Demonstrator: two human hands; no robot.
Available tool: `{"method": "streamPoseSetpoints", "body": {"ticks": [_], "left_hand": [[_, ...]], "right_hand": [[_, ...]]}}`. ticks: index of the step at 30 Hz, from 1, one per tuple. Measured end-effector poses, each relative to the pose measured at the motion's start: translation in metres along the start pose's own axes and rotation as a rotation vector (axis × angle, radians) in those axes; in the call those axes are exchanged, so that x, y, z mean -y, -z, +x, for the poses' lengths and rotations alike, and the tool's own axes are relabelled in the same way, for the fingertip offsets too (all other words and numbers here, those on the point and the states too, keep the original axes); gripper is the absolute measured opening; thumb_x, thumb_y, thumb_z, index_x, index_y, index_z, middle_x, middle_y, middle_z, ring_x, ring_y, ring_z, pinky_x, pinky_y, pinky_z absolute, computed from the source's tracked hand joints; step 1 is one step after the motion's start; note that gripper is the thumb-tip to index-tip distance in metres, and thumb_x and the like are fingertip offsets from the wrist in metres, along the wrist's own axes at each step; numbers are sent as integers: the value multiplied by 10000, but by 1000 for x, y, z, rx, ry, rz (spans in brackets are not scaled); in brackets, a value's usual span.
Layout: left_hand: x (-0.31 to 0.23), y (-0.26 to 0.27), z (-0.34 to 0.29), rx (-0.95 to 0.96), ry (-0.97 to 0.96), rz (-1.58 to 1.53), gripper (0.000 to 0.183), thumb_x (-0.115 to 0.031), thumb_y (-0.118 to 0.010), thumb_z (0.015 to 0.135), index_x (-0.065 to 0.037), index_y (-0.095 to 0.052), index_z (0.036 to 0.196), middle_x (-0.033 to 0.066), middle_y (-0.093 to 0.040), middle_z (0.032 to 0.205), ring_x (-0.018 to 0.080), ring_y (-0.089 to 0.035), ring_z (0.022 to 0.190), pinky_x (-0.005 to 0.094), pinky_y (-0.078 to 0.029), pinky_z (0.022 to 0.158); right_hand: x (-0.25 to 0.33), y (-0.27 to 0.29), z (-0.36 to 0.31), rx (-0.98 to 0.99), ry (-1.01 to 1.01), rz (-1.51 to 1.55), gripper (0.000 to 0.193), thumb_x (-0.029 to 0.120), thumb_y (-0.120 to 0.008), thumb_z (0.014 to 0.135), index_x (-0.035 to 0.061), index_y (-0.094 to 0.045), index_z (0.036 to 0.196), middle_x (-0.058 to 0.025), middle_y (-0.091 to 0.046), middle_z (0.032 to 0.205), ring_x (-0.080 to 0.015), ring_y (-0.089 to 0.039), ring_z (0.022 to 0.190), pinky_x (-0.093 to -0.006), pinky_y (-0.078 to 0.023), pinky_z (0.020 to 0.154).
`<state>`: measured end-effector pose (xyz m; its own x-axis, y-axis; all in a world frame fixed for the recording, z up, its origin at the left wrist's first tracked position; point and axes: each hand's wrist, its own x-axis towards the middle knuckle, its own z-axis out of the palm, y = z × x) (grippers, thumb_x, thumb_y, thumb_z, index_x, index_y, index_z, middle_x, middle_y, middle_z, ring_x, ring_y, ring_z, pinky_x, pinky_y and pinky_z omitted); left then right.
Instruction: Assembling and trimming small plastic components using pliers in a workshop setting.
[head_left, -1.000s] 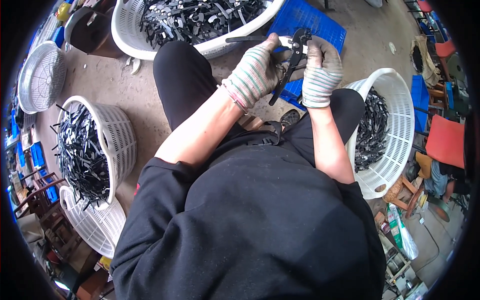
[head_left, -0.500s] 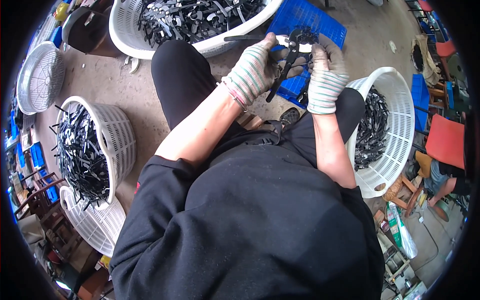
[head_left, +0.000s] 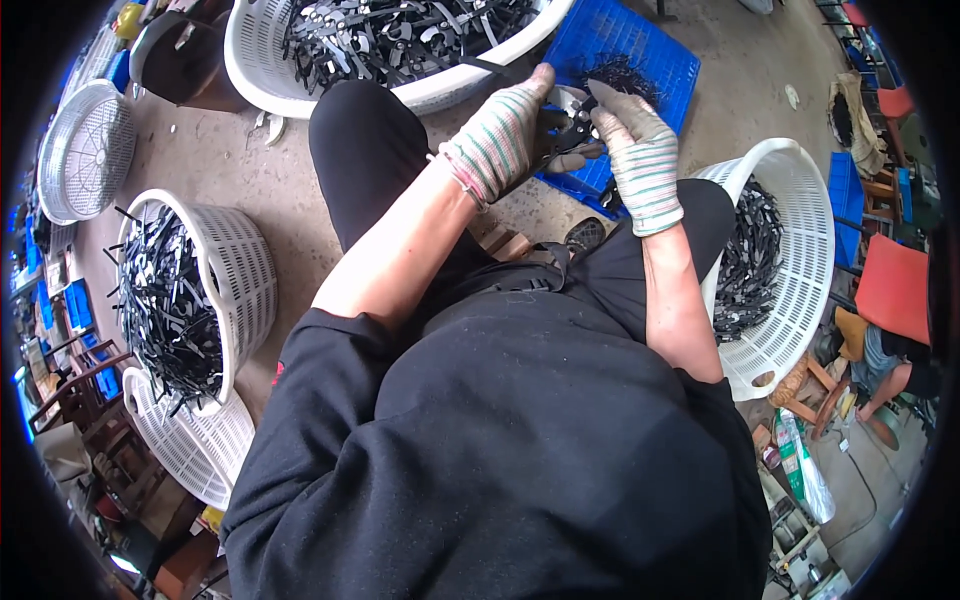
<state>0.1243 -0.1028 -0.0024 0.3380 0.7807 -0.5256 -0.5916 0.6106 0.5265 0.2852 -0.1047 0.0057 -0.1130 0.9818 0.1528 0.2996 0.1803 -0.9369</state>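
Both my hands wear pale knit gloves with green stripes and grey, worn fingers. My left hand [head_left: 500, 140] is closed around a black pliers-like tool [head_left: 578, 122] with a round pivot and a bright metal patch. One long dark arm of it sticks out to the left past my thumb. My right hand [head_left: 642, 165] pinches the tool near the pivot from the other side, and its fingers cover much of that end. Below the hands lies a blue plastic crate [head_left: 675, 75] with a heap of small, thin black pieces [head_left: 620, 75] in it.
White basket [head_left: 245, 60] ahead, filled with black-and-silver metal parts; more in the left basket [head_left: 245, 270] and the right basket [head_left: 800, 260]. At far left, a round silvery basket [head_left: 90, 150]. A red chair [head_left: 893, 285] and a seated person's leg [head_left: 885, 385] are at right.
The tool's two crossed arms stood spread apart; now they are mostly hidden between my hands. My right hand has shifted a little left, with its fingers closer around the pivot.
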Motion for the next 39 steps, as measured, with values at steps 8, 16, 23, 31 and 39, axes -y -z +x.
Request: {"method": "streamPoseSetpoints", "body": {"ticks": [8,16,23,31,39], "left_hand": [[8,5,13,12,35,56,443,-502,-473,934,-118,-553,1141,106,-601,1029,223,-526,1050,359,-395,937],[14,12,14,17,142,7,488,-504,-483,929,-79,-542,1163,206,-531,1198,236,-455,1134,321,-329,1002],[17,15,14,-19,124,137,439,-472,-484,940,-80,-559,1123,135,-617,1005,207,-527,968,338,-377,943],[37,29,24,114,155,-35,410,-424,-455,964,-73,-549,1154,112,-593,1085,214,-509,1025,338,-369,956],[29,22,17,-22,125,78,435,-437,-447,964,-59,-551,1153,102,-596,1103,245,-510,1037,358,-355,971]], "right_hand": [[0,-6,-5,76,-199,87,264,13,-546,874,32,-650,1115,-78,-574,1045,-167,-614,907,-256,-592,620],[-6,-10,-20,71,-101,-60,287,-70,-509,856,35,-670,1069,-59,-556,944,-137,-579,815,-263,-558,678],[-18,-10,-22,71,160,-457,251,23,-600,790,107,-695,1006,-94,-598,837,-248,-594,765,-365,-483,696],[-20,-3,-21,198,238,-521,229,64,-632,764,136,-706,969,-85,-610,772,-270,-592,769,-377,-474,662],[-23,-5,-16,250,182,-741,257,99,-611,780,163,-692,1015,-93,-610,799,-281,-591,800,-404,-468,682]]}}
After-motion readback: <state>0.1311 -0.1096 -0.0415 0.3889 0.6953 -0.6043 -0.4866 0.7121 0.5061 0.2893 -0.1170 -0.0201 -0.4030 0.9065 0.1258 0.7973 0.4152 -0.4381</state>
